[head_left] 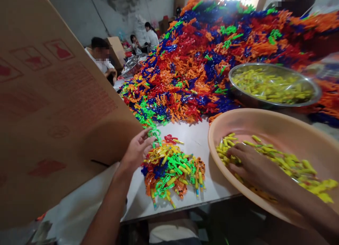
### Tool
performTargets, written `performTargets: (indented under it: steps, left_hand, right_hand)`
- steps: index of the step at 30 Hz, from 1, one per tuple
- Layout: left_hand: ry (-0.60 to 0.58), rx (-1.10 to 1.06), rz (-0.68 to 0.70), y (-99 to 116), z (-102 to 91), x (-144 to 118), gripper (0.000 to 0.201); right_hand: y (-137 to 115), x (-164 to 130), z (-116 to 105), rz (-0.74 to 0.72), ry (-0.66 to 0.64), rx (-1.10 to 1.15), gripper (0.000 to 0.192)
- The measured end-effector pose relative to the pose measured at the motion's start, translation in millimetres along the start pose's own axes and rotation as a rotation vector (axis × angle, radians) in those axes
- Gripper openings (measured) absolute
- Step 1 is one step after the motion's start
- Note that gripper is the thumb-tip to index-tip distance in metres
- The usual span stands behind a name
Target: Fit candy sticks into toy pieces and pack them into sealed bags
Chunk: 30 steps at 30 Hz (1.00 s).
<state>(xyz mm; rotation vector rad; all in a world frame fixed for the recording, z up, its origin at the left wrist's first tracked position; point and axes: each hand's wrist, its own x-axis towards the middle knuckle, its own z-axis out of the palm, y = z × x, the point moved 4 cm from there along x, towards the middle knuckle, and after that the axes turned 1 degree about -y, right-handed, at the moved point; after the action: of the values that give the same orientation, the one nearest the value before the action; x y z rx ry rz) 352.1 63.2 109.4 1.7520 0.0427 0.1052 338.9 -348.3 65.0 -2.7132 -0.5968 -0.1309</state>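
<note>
My left hand [135,151] is over the table's left part, fingers stretched out and apart. A green plastic piece with a ring [155,135] is right by its fingertips; whether they touch I cannot tell. Below and right of that hand lies a small heap of plastic pieces [174,167] in green, orange, red and blue, many with yellow tubes on them. My right hand [243,160] reaches into a peach-coloured basin [265,118], its fingers bent down among loose yellow tubes [288,163]. Its fingertips are hidden there, and a grip on a tube cannot be made out.
A large cardboard box [66,107] stands on the left. Behind the white table [196,132] rises a huge pile of coloured plastic pieces [185,65]. A steel bowl [275,102] of yellow pieces sits behind the basin. Several people [152,36] are in the background.
</note>
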Motion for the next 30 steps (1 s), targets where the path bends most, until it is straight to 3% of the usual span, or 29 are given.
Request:
performTargets:
  steps: [2,4,9,12,15,25,27,30]
  left_hand:
    - [-0.014,-0.351,-0.164,-1.1,21.1,-31.2,0.049]
    - [0.006,-0.536,-0.246,1.5,41.8,-57.3,0.043]
    - [0.119,-0.656,-0.248,13.6,83.0,-95.7,0.042]
    - [0.104,-0.65,-0.263,16.6,107.6,-110.6,0.046]
    - [0.042,-0.579,-0.249,15.5,127.6,-125.4,0.046]
    - [0.007,-0.226,-0.086,28.5,148.7,-151.2,0.033]
    - [-0.021,-0.142,0.019,30.7,151.4,-152.2,0.027]
    - [-0.098,0.05,0.335,35.6,154.3,-151.4,0.037]
  right_hand:
    - [-3.6,-1.0,-11.7,0.101,0.017,0.07,0.008]
    - [-13.3,-8.5,-26.3,0.195,0.078,0.188,0.014]
    - [-81.4,-55.2,-45.2,0.172,0.313,0.597,0.029]
    - [-126.1,-78.8,-32.9,0.136,0.397,0.721,0.018]
    - [-148.9,-82.6,-19.6,0.088,0.466,0.776,0.015]
    - [-140.9,-77.8,-11.0,0.189,0.442,0.816,0.016]
    - [-137.7,-80.4,-1.8,0.265,0.426,0.896,0.017]
    - [-129.9,-82.7,17.1,0.397,0.335,1.077,0.029]
